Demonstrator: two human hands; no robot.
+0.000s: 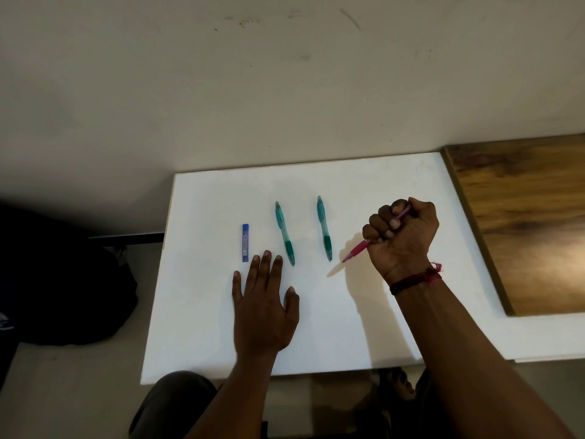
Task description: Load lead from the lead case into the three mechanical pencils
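Fingers, right hand (402, 239): clenched in a fist round the pink pencil (357, 250), well right of the lead case (245, 243); its tip slants down toward the white board (380, 182).
Fingers, left hand (264, 307): straight and flat on the board, holding nothing, fingertips just right of the case's near end.
Lead case: blue, flat on the board; label too small to read.
Green pencils: nearer green pencil (285, 233) just right of the case, farther green pencil (324, 228) beyond it; no brand legible.
Wrist: red thread (418, 278).
Edges: wooden surface (522, 223) far right of the case.
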